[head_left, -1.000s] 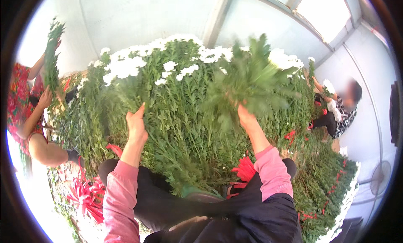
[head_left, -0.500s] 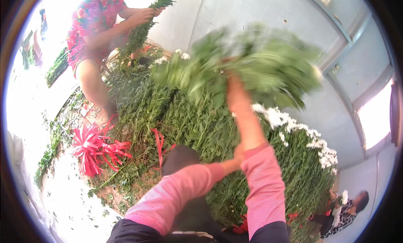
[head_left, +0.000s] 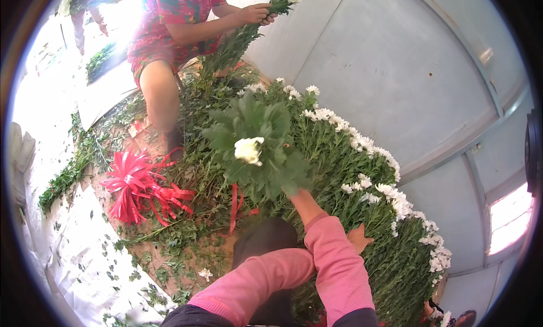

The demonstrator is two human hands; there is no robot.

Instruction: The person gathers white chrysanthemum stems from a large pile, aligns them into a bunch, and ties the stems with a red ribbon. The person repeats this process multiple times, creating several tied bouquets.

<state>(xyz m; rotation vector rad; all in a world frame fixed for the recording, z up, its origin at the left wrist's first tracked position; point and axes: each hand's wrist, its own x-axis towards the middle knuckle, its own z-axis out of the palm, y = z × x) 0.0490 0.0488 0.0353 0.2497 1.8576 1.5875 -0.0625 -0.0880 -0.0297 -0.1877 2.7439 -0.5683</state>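
My right hand (head_left: 304, 204) is closed around the stem end of a chrysanthemum bunch (head_left: 257, 120), mostly hidden by its leaves. The bunch points away from me, with broad green leaves spread around one pale bloom (head_left: 249, 150). Under my right forearm, my left arm crosses to the right. There my left hand (head_left: 359, 238) comes out over a long heap of cut chrysanthemums (head_left: 339, 197), holding nothing that I can see, with a finger stretched out. White heads line the heap's right edge.
Red ribbon strips (head_left: 133, 185) lie in a bundle at the left, near a dark trouser knee (head_left: 266, 236). Across the heap a person in a red floral outfit (head_left: 181, 22) holds a flower bunch (head_left: 243, 41). A pale panel wall (head_left: 384, 61) rises on the right.
My right hand has swung the blurred bunch left and nearer, and its bloom now faces me. My left hand has come out to the right of my right forearm. The view has shifted right.
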